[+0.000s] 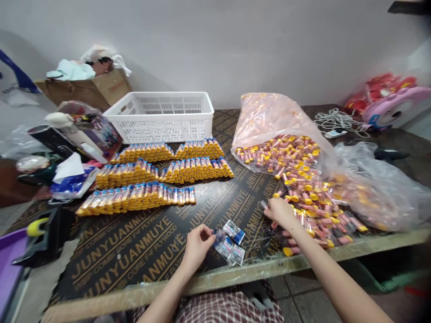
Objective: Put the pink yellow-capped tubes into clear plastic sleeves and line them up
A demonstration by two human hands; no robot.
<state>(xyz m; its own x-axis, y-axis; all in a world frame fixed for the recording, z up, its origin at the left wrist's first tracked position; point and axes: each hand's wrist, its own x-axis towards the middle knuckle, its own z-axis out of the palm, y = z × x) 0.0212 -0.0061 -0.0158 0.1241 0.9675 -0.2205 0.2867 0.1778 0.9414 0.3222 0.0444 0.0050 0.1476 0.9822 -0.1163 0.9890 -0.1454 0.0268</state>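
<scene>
Black plywood (111, 264) is our bench top, and off at the far left sits a yellow-handled tool (37, 227), well out of the way. Next come five tight rows of blue-and-yellow tubes (134, 199), laid side by side, probably so they can't roll around. Behind them is a white plastic basket (158, 117), within easy reach. Our left hand (198, 244) is near the bench edge, its fingers (209, 234) curled and pinching the edge of a small clear packet (220, 240), one of a little pile of blue-and-white packets (232, 240). Our right hand (281, 213) reaches past that pile, its fingers (271, 205) nearly closed on a small clear piece (263, 204), though we can't tell exactly what it is. Just beyond, loose pink tubes with yellow caps (311, 206) spill from a clear plastic bag (276, 125), which seems to be slumped open so they're easy to grab.
</scene>
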